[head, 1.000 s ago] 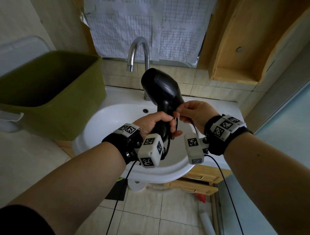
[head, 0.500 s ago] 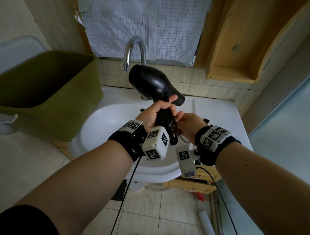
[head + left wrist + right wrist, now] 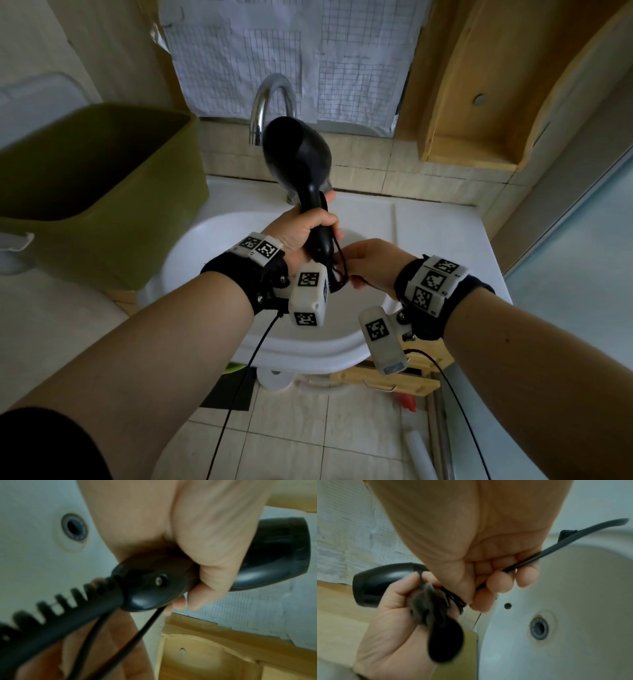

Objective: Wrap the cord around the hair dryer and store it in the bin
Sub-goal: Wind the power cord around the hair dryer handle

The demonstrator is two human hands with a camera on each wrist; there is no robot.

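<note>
My left hand has its fingers curled round the handle of the black hair dryer, upright at frame centre over the white sink. My right hand pinches the cord just below. Green bin sits at left.

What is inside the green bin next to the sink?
The green bin shows only dark inner walls; nothing is visible in it. Its floor is hidden by the near wall. The hair dryer is held in the left hand.
</note>
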